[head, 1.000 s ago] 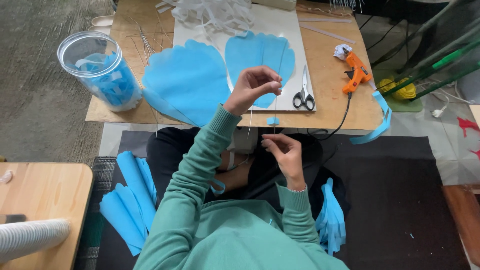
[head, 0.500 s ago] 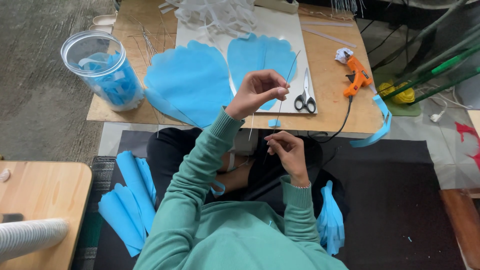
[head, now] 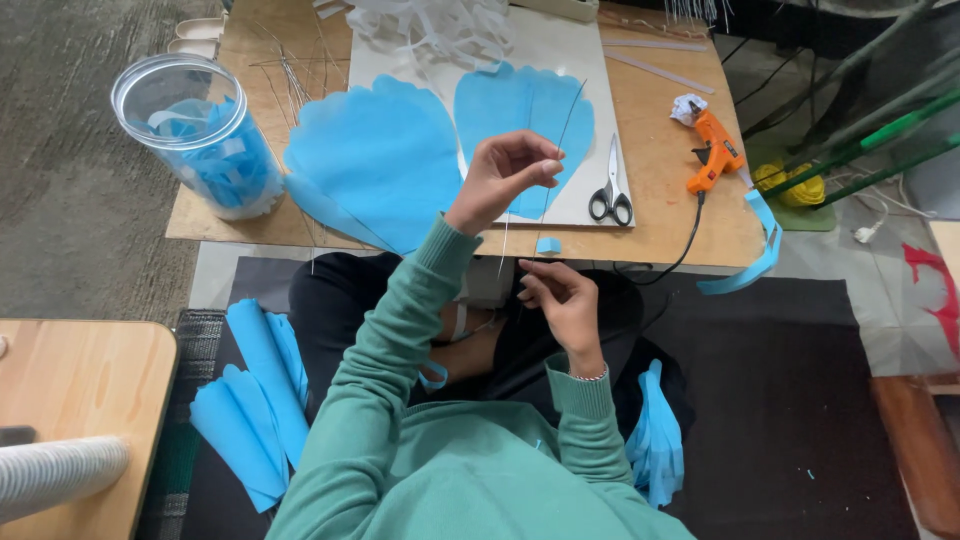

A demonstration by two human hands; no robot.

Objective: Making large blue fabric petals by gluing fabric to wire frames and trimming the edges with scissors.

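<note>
My left hand [head: 503,178] is raised over the table edge and pinches a thin wire [head: 566,122] between thumb and fingers. The wire runs from above the blue petals down to my right hand [head: 560,298], which is lower, above my lap, with its fingertips closed on the wire's lower end. Behind the hands two large blue paper petals [head: 385,160] lie on a white board [head: 610,60]. A small blue scrap [head: 548,245] sits at the table's front edge between the hands.
On the wooden table [head: 665,190] lie scissors [head: 611,195], an orange glue gun [head: 714,150] with its cord, a clear jar [head: 200,135] of blue strips and loose wires. Blue petals [head: 255,400] lie at my left, more at my right hip [head: 658,440]. A blue strip [head: 755,260] hangs off the table.
The wire's upper end now sticks out farther above my left hand, tilted up to the right. Both hands have stayed almost where they were.
</note>
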